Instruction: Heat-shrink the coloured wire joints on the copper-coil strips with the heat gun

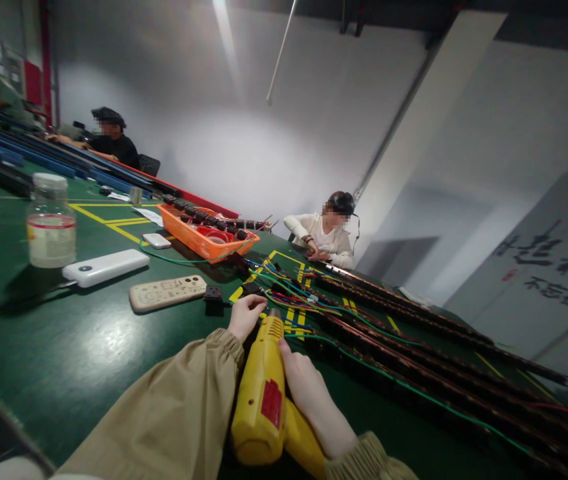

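Note:
A yellow heat gun (260, 393) with a red label is in my right hand (307, 383), whose thumb lies along its side. Its metal nozzle (275, 313) points away from me toward a bundle of coloured wires (294, 297). Just left of the nozzle, my left hand (245, 317) is closed in a pinch; what its fingertips hold is too small to make out. A small black socket-like block (213, 293) sits left of that hand. Green, blue, red and yellow wires run to the right into long dark strips (414, 370).
On the green table (99, 340) stand a glass jar (51, 223), a white power bank (107, 268), a beige patterned remote-shaped object (168, 294) and a small white case (157, 241). An orange basket (189, 235) holds black parts. People (331, 233) sit across the table.

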Motion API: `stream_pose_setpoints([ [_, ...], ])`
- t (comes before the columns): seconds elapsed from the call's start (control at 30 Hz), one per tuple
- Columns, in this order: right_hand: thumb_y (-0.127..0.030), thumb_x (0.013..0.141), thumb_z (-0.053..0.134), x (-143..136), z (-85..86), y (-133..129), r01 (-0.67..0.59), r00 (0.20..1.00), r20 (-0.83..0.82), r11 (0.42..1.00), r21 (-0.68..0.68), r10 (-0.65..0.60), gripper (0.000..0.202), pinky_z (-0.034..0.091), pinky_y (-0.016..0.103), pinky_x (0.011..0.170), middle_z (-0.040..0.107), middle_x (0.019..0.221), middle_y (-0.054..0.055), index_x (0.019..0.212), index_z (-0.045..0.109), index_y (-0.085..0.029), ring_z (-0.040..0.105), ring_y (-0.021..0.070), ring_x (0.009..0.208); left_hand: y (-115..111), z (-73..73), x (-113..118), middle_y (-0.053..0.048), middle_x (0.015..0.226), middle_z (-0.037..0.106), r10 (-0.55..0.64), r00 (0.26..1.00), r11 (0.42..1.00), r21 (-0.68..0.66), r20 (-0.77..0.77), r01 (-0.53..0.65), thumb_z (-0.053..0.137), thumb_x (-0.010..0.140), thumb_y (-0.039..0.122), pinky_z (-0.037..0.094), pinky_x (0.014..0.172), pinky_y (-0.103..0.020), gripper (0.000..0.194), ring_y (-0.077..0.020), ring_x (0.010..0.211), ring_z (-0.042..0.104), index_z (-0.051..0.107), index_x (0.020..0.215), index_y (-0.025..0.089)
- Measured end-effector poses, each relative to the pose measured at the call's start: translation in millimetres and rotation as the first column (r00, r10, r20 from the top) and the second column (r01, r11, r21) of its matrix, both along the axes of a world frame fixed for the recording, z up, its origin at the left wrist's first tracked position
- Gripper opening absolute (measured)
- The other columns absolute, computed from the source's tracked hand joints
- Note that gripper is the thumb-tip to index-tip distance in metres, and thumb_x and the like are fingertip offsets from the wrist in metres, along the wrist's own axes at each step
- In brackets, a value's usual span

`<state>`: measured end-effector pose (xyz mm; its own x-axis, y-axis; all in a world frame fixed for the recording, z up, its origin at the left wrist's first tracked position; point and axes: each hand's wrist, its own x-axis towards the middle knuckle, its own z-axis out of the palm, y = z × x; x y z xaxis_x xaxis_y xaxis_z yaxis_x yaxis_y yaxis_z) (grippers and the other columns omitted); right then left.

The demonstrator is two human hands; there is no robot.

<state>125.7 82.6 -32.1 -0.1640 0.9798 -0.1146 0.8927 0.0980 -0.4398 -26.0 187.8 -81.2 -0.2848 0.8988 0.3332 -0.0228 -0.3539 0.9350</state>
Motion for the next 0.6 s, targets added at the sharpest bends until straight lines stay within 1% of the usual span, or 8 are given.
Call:
stream_pose_setpoints([
  [0.1,-0.069,0.087,0.006,12.0,-1.9,1.5,0.057,0.998,-0.041,0.998,0.005,-0.057,0.080,0.040,0.033,0.075,0.065,0.090,0.013,0.085,0.065,-0.015,0.060,0.0242,0.084,0.3,-1.8,0.7,-0.006,0.077,0.071,0.011,1.000,1.000,0.016,-0.011,-0.011,0.061,0.067,0.019,0.051,0.071,-0.028,0.013,-0.0168,0.074,0.065,0.069,0.075,0.014],
  [0.17,-0.068,0.087,0.008,21.2,-1.9,1.4,0.092,0.994,-0.053,0.996,0.005,-0.092,0.079,0.040,0.032,0.074,0.064,0.089,0.013,0.089,0.065,-0.014,0.059,0.0228,0.082,-0.3,-2.3,1.0,-0.006,0.077,0.071,0.007,1.000,1.000,0.023,-0.016,-0.006,0.060,0.067,0.020,0.050,0.071,-0.027,0.013,-0.0169,0.075,0.065,0.069,0.075,0.014],
  [0.27,-0.068,0.087,0.007,35.9,-1.0,-1.0,0.109,0.993,-0.057,0.994,0.009,-0.108,0.079,0.039,0.030,0.072,0.064,0.087,0.012,0.095,0.065,-0.014,0.059,0.0212,0.079,-1.5,-2.2,0.9,-0.005,0.077,0.071,0.002,1.000,1.000,0.031,-0.025,-0.002,0.059,0.067,0.022,0.050,0.071,-0.028,0.015,-0.0168,0.075,0.065,0.069,0.076,0.015],
  [0.33,-0.067,0.087,0.006,46.2,0.0,-3.2,0.126,0.990,-0.059,0.992,0.000,-0.125,0.080,0.040,0.029,0.072,0.064,0.086,0.012,0.092,0.065,-0.014,0.059,0.0209,0.078,-2.1,-1.9,0.5,-0.005,0.077,0.070,0.002,0.999,0.999,0.038,-0.036,-0.001,0.060,0.067,0.025,0.049,0.071,-0.028,0.016,-0.0172,0.075,0.064,0.069,0.076,0.015],
  [0.4,-0.068,0.087,0.006,56.5,1.1,-5.0,0.161,0.985,-0.059,0.987,-0.024,-0.162,0.081,0.040,0.030,0.073,0.065,0.088,0.012,0.091,0.066,-0.014,0.060,0.0217,0.080,-2.5,-1.6,0.2,-0.006,0.077,0.070,0.000,0.999,0.999,0.040,-0.043,0.001,0.061,0.067,0.028,0.049,0.071,-0.029,0.017,-0.0178,0.075,0.064,0.069,0.076,0.016],
  [0.47,-0.068,0.087,0.006,65.7,1.6,-5.9,0.188,0.981,-0.043,0.982,-0.033,-0.189,0.080,0.040,0.030,0.075,0.064,0.092,0.012,0.097,0.065,-0.015,0.060,0.0229,0.084,-2.8,-1.3,0.0,-0.006,0.077,0.070,-0.002,0.999,0.999,0.042,-0.039,0.003,0.062,0.066,0.029,0.049,0.070,-0.029,0.018,-0.0180,0.075,0.064,0.069,0.076,0.016],
  [0.53,-0.065,0.088,0.004,72.5,1.5,-6.0,0.188,0.982,-0.028,0.982,-0.025,-0.189,0.079,0.039,0.030,0.078,0.064,0.095,0.013,0.102,0.064,-0.016,0.059,0.0231,0.089,-3.2,-1.2,-0.2,-0.005,0.076,0.070,-0.003,0.999,0.999,0.048,-0.036,0.004,0.062,0.066,0.031,0.049,0.069,-0.029,0.019,-0.0178,0.073,0.064,0.069,0.075,0.016],
  [0.6,-0.063,0.089,0.003,76.1,0.7,-5.6,0.185,0.982,-0.022,0.982,-0.020,-0.186,0.078,0.038,0.030,0.080,0.064,0.097,0.013,0.103,0.063,-0.016,0.059,0.0230,0.091,-3.4,-1.3,-0.5,-0.005,0.076,0.070,0.002,0.999,0.998,0.056,-0.046,0.000,0.062,0.066,0.032,0.049,0.068,-0.028,0.020,-0.0174,0.073,0.063,0.069,0.075,0.016],
])
